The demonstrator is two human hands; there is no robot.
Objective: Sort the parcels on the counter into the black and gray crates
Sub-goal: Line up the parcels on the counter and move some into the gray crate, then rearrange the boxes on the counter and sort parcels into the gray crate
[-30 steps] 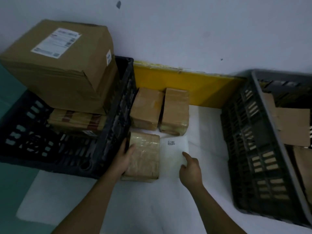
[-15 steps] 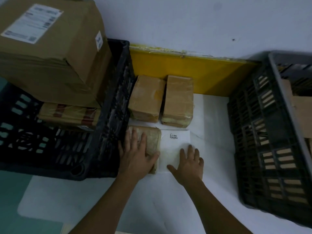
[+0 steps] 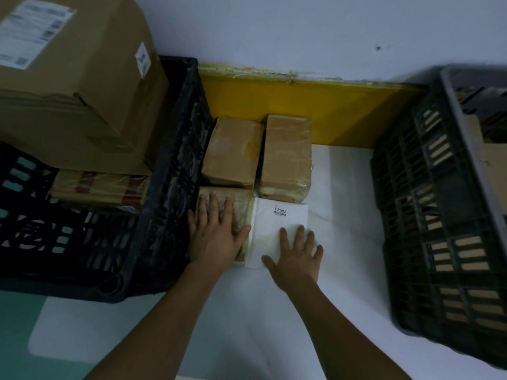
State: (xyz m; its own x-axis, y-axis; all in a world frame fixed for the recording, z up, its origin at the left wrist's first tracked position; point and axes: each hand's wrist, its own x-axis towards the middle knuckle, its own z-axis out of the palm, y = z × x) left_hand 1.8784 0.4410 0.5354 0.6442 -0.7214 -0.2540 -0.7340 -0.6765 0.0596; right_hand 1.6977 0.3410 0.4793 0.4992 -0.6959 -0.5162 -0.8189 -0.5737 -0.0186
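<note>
The picture is dim and a bit blue. The white counter (image 3: pixel 343 215) is the brightest part. Left of it, the black crate (image 3: pixel 170 187) is very dark. Right of it, the gray crate (image 3: pixel 439 201) looks blurry and bent at the edge.

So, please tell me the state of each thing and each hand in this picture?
left hand: flat on brown parcel
right hand: flat on white parcel
black crate: loaded with boxes
gray crate: holds cardboard
two taped parcels: untouched, side by side
</note>
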